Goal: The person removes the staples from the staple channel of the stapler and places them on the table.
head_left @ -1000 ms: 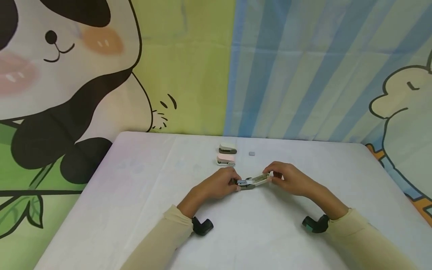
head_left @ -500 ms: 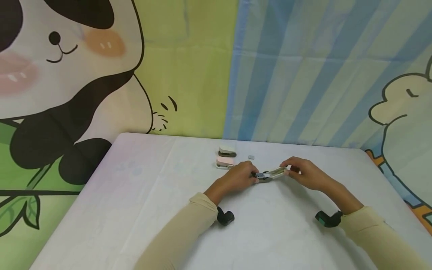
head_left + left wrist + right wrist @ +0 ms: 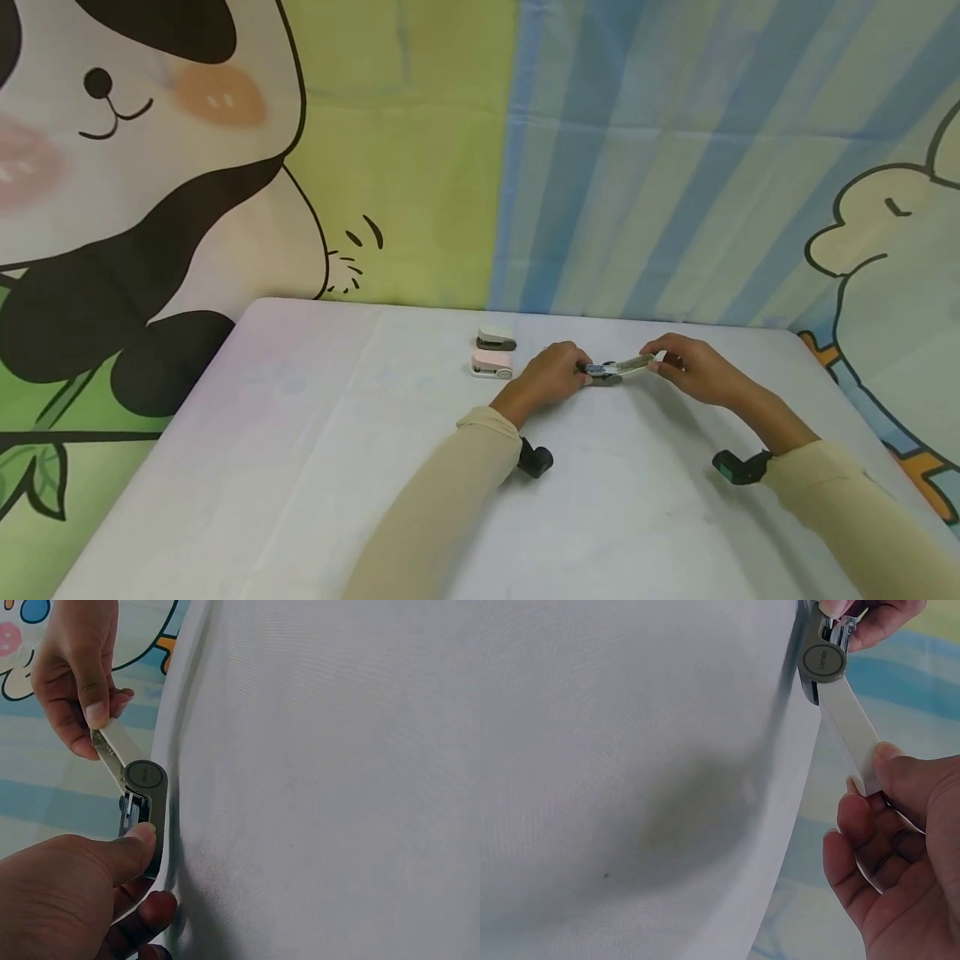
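Note:
A stapler (image 3: 609,378) with a grey base and a white top arm is swung wide open between my hands, over the far half of the table. My left hand (image 3: 553,375) pinches the grey base end between thumb and fingers. In the left wrist view, the metal staple channel (image 3: 132,812) shows beside that thumb. My right hand (image 3: 696,368) pinches the tip of the white arm (image 3: 851,731), which slants up from the round hinge (image 3: 823,661). A pink stapler (image 3: 491,364) and a white-and-grey stapler (image 3: 496,338) lie left of my left hand.
A white cloth covers the table (image 3: 337,467). Behind it hangs a printed curtain (image 3: 420,150) with a panda and blue stripes. Each wrist carries a black camera, one of them the left wrist camera (image 3: 536,458).
Both hands have moved right and slightly away with the open stapler. The small grey block on the table behind them is now hidden by my left hand. Both grips stay the same.

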### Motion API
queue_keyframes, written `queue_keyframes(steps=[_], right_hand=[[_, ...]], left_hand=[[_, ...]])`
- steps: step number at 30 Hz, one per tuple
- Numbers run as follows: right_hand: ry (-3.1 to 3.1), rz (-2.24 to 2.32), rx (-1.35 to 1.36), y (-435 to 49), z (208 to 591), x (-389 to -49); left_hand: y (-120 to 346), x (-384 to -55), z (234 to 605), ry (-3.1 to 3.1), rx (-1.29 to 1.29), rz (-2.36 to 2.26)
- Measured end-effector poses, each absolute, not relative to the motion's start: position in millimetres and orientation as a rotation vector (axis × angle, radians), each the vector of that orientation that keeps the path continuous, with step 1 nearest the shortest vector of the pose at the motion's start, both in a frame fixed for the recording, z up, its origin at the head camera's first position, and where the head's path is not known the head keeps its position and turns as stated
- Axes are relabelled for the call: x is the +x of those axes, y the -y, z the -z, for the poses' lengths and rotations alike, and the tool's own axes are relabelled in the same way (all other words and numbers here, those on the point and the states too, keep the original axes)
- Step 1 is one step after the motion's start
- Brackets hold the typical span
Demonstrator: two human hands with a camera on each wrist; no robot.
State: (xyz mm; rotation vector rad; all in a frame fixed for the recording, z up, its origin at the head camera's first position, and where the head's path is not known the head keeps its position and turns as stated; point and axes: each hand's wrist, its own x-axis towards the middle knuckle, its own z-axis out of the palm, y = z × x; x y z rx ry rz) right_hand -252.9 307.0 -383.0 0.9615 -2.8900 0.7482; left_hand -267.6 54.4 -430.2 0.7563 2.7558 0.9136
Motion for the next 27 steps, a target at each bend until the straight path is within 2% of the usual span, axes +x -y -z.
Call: queue_keyframes(steps=[13, 22, 27], right_hand=[[2.930, -0.789, 0.807, -312, 392, -258], [2.936, -0.828, 0.708, -313, 398, -257], [2.877, -0.853, 0.752, -311, 393, -256]], left_hand=[[-62, -274, 439, -2.787, 0.710, -0.945], [-55, -271, 443, -2.769, 0.765, -1.025], [-47, -276, 446, -2.773, 0.845, -1.036]])
